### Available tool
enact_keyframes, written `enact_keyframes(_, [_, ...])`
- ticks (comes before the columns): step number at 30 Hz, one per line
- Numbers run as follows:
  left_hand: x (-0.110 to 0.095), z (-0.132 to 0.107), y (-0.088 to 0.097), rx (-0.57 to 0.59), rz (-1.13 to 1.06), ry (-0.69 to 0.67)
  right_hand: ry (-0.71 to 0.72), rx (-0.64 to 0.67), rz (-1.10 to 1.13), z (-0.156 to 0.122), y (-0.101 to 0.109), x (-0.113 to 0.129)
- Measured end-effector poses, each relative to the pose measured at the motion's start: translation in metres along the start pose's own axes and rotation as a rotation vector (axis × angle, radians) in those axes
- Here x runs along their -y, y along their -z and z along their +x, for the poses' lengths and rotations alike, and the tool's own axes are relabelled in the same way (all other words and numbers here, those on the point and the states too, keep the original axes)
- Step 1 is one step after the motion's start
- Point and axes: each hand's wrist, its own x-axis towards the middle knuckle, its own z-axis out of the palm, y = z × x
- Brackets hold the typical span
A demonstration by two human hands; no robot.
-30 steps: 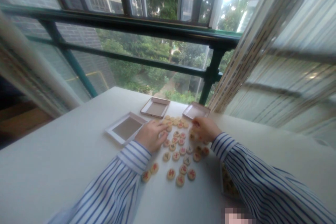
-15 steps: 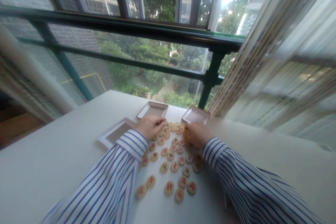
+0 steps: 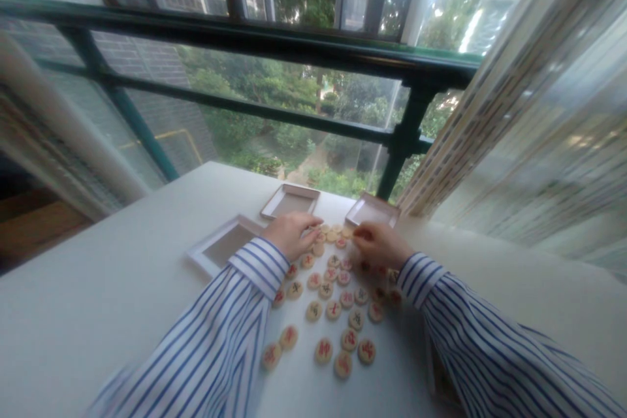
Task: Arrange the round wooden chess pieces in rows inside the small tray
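Observation:
Round wooden Chinese chess pieces (image 3: 334, 310) with red or black characters lie spread over the white table between my forearms. At the far end of the spread, my left hand (image 3: 292, 235) hovers low with thumb and fingers apart beside several blank-looking pieces (image 3: 332, 236). Across from it, my right hand (image 3: 381, 243) has its fingers curled together near the right end of that row. Whatever its fingertips hold, if anything, is hidden. A red-marked piece (image 3: 341, 243) lies between the hands. Some pieces sit partly behind my right wrist.
Two shallow box trays, one left (image 3: 264, 213) and one right (image 3: 398, 214), stand at the table's far edge. A larger white-rimmed tray (image 3: 198, 260) lies left of my left hand. Behind the table (image 3: 122, 281) run a green railing (image 3: 294, 46) and windows. A curtain (image 3: 548, 163) hangs right.
The view has shifted slightly, moving the table rightward in the picture. My left fingers have spread apart. My right hand has moved slightly away from me, uncovering pieces near its wrist.

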Motion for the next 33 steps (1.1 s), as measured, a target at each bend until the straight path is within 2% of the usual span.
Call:
enact_keyframes(5, [-0.001, 0.000, 0.002, 0.002, 0.017, -0.002, -0.130, 0.064, 0.371, 0.001, 0.005, 0.002])
enact_keyframes(9, [0.002, 0.000, 0.000, -0.008, 0.024, -0.011, -0.190, 0.092, 0.506, -0.001, 0.011, 0.009])
enact_keyframes(19, [0.003, -0.001, 0.007, -0.002, 0.005, -0.004, -0.164, 0.074, 0.534, -0.006, 0.016, 0.013])
enact_keyframes(26, [0.006, -0.002, 0.010, 0.005, 0.013, 0.003, -0.018, 0.077, 0.476, -0.007, 0.012, 0.006])
enact_keyframes(33, [0.011, -0.003, 0.011, 0.000, 0.006, 0.013, -0.028, 0.080, 0.461, -0.005, 0.007, 0.001])
